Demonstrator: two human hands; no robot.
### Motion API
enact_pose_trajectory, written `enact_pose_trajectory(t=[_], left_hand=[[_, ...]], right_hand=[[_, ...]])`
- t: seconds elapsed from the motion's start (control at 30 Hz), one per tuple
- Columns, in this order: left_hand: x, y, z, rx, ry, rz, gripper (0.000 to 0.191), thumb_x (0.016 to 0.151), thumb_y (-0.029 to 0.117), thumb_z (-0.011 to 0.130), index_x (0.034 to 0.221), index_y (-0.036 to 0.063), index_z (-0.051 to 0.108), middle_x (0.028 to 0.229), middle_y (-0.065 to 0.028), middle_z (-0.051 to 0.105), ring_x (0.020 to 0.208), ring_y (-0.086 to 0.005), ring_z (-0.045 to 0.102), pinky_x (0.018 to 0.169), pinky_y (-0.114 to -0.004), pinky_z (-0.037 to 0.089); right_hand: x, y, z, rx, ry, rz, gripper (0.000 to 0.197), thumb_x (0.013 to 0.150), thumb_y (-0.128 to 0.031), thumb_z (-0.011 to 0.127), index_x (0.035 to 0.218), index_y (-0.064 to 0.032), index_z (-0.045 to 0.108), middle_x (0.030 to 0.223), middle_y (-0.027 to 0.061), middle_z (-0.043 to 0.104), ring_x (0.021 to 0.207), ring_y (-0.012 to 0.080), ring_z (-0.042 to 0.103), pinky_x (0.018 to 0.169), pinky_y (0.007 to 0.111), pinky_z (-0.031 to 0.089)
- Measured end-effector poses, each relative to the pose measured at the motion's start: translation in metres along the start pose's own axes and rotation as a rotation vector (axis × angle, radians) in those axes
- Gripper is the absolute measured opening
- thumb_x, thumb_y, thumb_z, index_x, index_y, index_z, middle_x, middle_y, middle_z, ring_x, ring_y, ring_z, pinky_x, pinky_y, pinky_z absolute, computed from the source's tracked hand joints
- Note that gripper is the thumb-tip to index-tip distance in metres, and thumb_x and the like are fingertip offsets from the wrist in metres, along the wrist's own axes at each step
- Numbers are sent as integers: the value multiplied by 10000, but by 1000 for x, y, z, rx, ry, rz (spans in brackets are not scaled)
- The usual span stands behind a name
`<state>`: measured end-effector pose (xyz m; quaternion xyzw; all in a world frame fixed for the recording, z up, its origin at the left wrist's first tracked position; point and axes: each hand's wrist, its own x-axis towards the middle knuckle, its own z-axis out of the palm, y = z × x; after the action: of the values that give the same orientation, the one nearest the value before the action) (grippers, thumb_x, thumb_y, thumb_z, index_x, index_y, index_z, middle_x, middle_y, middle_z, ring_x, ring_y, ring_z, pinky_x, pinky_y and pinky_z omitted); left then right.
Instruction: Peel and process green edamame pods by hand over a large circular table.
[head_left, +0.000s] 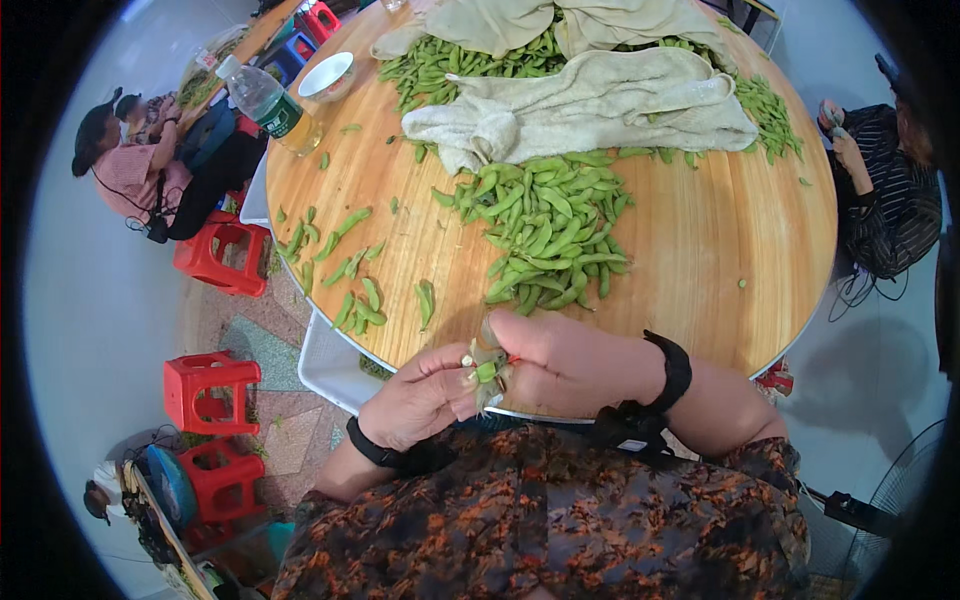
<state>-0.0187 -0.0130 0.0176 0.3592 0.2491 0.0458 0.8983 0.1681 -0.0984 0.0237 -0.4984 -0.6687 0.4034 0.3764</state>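
Just over the near edge of the round wooden table (697, 300), my left hand (431, 390) and my right hand (559, 360) meet. Between their fingertips is a small piece of green soybean pod (486, 373), mostly hidden by the fingers. Pale translucent wrapping (489, 397) shows around the fingertips; how it is fastened cannot be made out. Beyond my hands lies a heap of green soybean pods (551, 225). A single pod (425, 304) rests left of it, with more loose pods (360, 304) near the table's left edge.
Cream towels (592, 109) partly cover a larger pod pile (480, 64). At the back left stand a plastic bottle (274, 109) with yellowish liquid and a white bowl (326, 79). A white plastic basket (334, 367) sits below the left edge, near red stools (210, 394). People sit on both sides.
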Motion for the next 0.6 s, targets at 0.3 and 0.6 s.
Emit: enact_pose_trajectory(t=[0.3,0.6], left_hand=[[10,4,-13,1043,215,490,245,910,169,562,716,30,508,595,24,420,541,-97,383,492,-255,339],[10,14,-4,929,-172,419,203,928,197,508,826,22,519,642,-33,448,583,-132,404,547,-270,366]], right_hand=[[5,16,5,226,171,198,142,858,-110,503,838,-35,384,536,106,452,446,258,514,404,366,378],[-1,4,8,-81,130,-127,196,804,-92,545,815,5,376,588,213,484,544,407,514,468,433,383]])
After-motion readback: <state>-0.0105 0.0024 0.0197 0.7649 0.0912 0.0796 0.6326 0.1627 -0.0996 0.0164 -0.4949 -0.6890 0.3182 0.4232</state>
